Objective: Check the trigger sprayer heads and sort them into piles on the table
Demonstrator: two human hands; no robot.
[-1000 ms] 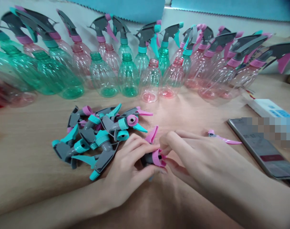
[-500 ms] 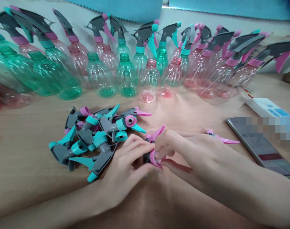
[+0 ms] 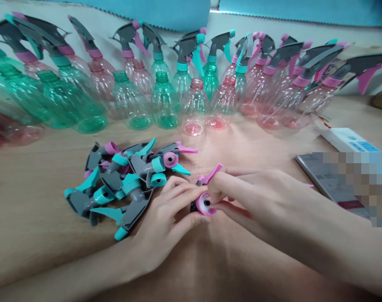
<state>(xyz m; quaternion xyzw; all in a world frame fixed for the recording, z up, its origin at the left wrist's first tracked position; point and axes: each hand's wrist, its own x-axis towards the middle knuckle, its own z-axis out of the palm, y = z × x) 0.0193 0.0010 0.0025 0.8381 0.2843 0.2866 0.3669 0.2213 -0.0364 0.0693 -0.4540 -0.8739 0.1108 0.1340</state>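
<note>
My left hand (image 3: 168, 220) grips the grey body of a pink spray-trigger head (image 3: 204, 200), whose pink lever points up and to the right. My right hand (image 3: 256, 197) pinches the same head at its round pink cap, which faces the camera with a white disc and a dark hole in its middle. Just left of my hands lies a heap of loose spray heads (image 3: 128, 178), grey with teal or pink parts.
Along the back of the wooden table (image 3: 36, 218) stand rows of clear green bottles (image 3: 164, 100) and pink bottles (image 3: 193, 107), some capped with sprayers. A phone (image 3: 338, 184) and a white box (image 3: 348, 140) lie at the right.
The pink spray head has been turned in my hands, so its round cap opening now faces the camera and its lever has swung up to the right. My right hand now hides a pink piece behind it.
</note>
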